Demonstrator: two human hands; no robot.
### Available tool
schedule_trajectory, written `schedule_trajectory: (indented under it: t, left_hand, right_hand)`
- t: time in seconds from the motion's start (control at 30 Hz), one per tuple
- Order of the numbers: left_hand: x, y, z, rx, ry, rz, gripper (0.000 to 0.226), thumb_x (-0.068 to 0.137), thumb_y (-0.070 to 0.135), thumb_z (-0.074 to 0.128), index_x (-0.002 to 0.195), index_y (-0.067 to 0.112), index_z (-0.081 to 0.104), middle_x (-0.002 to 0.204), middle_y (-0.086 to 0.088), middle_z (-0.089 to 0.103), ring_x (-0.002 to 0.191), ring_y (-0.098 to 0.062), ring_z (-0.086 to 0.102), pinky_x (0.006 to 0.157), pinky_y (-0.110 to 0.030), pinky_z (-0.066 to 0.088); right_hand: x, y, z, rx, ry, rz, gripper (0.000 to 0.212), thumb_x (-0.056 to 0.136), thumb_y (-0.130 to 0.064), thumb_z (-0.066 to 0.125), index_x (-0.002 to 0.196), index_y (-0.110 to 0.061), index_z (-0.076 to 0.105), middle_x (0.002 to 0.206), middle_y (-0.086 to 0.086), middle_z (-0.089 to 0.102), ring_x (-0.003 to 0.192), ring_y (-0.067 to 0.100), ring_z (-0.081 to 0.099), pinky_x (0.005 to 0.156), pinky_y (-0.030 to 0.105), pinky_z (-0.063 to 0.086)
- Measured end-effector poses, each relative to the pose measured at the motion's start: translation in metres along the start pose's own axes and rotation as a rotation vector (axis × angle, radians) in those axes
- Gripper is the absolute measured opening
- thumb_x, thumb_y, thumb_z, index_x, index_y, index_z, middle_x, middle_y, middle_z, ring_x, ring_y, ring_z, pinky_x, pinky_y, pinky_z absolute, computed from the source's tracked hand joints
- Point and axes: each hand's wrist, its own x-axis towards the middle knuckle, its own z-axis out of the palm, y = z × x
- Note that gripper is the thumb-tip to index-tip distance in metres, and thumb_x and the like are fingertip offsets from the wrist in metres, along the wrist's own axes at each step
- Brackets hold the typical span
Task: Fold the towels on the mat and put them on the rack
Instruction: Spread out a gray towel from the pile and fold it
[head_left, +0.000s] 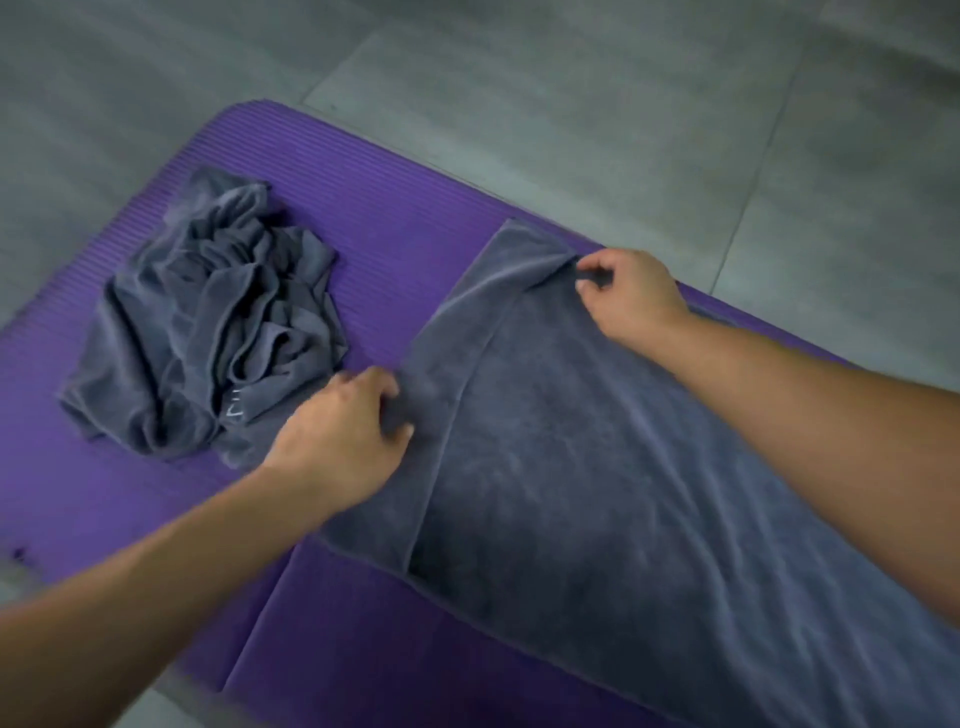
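Both grips grasp the spread towel's (571, 493) far end: left hand (343, 436), right hand (631, 296). Its long axis runs back toward the person.

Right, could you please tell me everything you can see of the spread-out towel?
The spread towel is grey, soft-looking, with a stitched hem. It lies flat, lightly wrinkled, on the purple mat, running out of view at lower right. The left hand grips one side, the right hand pinches the other; a crease between them sets off a strip at its far end.
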Motion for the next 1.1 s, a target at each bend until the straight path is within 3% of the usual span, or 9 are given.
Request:
schedule_trajectory:
  t: [0.13,0.33,0.4,0.53,0.63,0.7,0.77,0.83,1.1]
  left_hand:
    - [-0.066,-0.029,0.017,0.068,-0.067,-0.232,0.038,0.088,0.043,0.068,0.117,0.025,0.050,0.114,-0.006,0.056,0.106,-0.033,0.061,0.080,-0.040,0.048]
    - [-0.098,-0.052,0.035,-0.120,-0.039,-0.358,0.030,0.089,0.040,0.071,0.083,0.022,0.048,0.077,0.007,0.058,0.080,-0.023,0.061,0.064,-0.035,0.039]
    - [-0.099,-0.059,0.034,-0.422,-0.017,-0.436,0.029,0.089,0.029,0.075,0.075,0.014,0.054,0.066,0.004,0.058,0.066,-0.017,0.056,0.061,-0.036,0.045]
    - [-0.106,-0.049,0.031,-1.308,0.009,-0.720,0.016,0.095,0.005,0.066,0.085,0.008,0.055,0.072,-0.011,0.068,0.072,-0.023,0.068,0.063,-0.032,0.061]
    - [-0.112,-0.056,0.036,-1.533,0.044,-0.788,0.004,0.095,0.000,0.062,0.095,0.002,0.058,0.082,-0.017,0.069,0.077,-0.025,0.071,0.066,-0.034,0.064]
    - [-0.116,-0.066,0.039,-1.563,0.075,-0.805,0.007,0.095,-0.003,0.060,0.101,0.001,0.061,0.089,-0.018,0.069,0.082,-0.025,0.070,0.066,-0.033,0.063]
    - [-0.120,-0.073,0.039,-1.559,0.099,-0.826,0.011,0.094,-0.004,0.060,0.103,0.001,0.062,0.091,-0.017,0.071,0.080,-0.024,0.071,0.064,-0.032,0.063]
    - [-0.123,-0.076,0.038,-1.537,0.105,-0.825,0.013,0.093,-0.004,0.062,0.104,0.001,0.064,0.088,-0.014,0.073,0.074,-0.020,0.073,0.062,-0.030,0.062]
    - [-0.138,-0.073,0.029,-1.549,0.166,-0.863,0.014,0.093,-0.011,0.058,0.102,-0.003,0.065,0.080,-0.013,0.072,0.066,-0.016,0.072,0.056,-0.024,0.061]
  right_hand:
    - [0.027,-0.040,0.025,0.012,0.002,-0.043,0.040,0.097,-0.024,0.061,0.135,-0.013,0.062,0.139,0.006,0.062,0.129,0.023,0.056,0.108,0.028,0.038]
    - [0.058,-0.055,0.030,-0.030,0.066,0.015,0.038,0.090,-0.037,0.070,0.122,-0.016,0.068,0.124,0.007,0.068,0.116,0.028,0.062,0.098,0.035,0.049]
    - [0.065,-0.055,0.030,-0.037,0.027,0.016,0.038,0.087,-0.038,0.075,0.117,-0.016,0.070,0.119,0.007,0.069,0.111,0.027,0.065,0.095,0.034,0.050]
    - [0.071,-0.057,0.030,-0.039,-0.049,-0.019,0.030,0.091,-0.031,0.073,0.115,-0.014,0.073,0.117,0.007,0.072,0.109,0.026,0.065,0.094,0.030,0.047]
    - [0.078,-0.058,0.025,0.083,0.002,0.028,0.020,0.091,-0.028,0.072,0.107,-0.016,0.075,0.107,0.006,0.073,0.099,0.021,0.068,0.085,0.023,0.047]
    - [0.081,-0.061,0.020,0.172,0.026,0.051,0.015,0.090,-0.026,0.073,0.103,-0.019,0.073,0.093,0.002,0.071,0.078,0.013,0.069,0.079,0.023,0.054]
    - [0.082,-0.068,0.016,0.204,-0.038,0.049,0.009,0.092,-0.023,0.072,0.100,-0.022,0.067,0.075,-0.001,0.064,0.044,0.000,0.059,0.054,0.016,0.055]
    - [0.080,-0.075,0.013,0.242,-0.162,0.051,0.010,0.095,-0.020,0.069,0.103,-0.019,0.063,0.070,0.000,0.059,0.031,-0.001,0.051,0.035,0.015,0.045]
    - [0.069,-0.081,-0.011,0.530,-0.346,0.199,0.014,0.098,-0.023,0.066,0.085,-0.022,0.060,0.080,-0.001,0.057,0.058,0.008,0.051,0.044,0.018,0.051]
